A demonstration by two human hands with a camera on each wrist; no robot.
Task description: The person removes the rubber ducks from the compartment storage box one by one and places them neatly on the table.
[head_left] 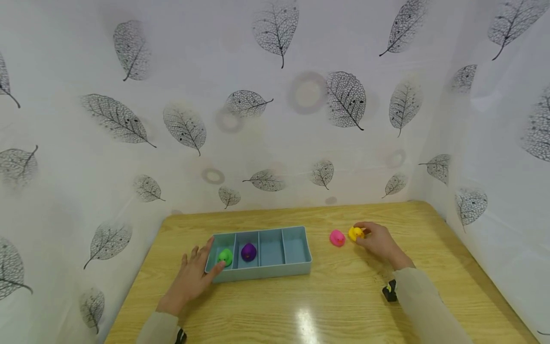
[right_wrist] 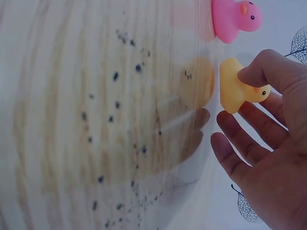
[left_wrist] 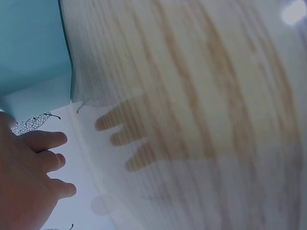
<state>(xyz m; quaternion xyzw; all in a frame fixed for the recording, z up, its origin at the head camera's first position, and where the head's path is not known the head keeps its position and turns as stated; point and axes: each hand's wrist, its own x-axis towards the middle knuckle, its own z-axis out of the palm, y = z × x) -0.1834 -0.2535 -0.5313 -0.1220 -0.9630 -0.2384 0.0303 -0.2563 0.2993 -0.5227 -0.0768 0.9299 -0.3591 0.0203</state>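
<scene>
A blue-grey divided box [head_left: 266, 273] lies on the table, with a green rubber duck [head_left: 225, 256] in its leftmost compartment and a purple rubber duck [head_left: 248, 252] in the one beside it. My left hand [head_left: 191, 277] rests against the box's left end, fingers spread and thumb over the front rim. On the right, my right hand [head_left: 378, 240] pinches a yellow rubber duck [right_wrist: 232, 88] between thumb and fingers, close to the tabletop. A pink rubber duck [head_left: 337, 238] sits just left of the yellow one.
The wood-grain table [head_left: 343, 306] has a curtain with leaf prints [head_left: 275, 119] along its back and sides. A small black device [head_left: 390, 290] sits at my right wrist. Dark specks [right_wrist: 115, 75] dot the tabletop in the right wrist view.
</scene>
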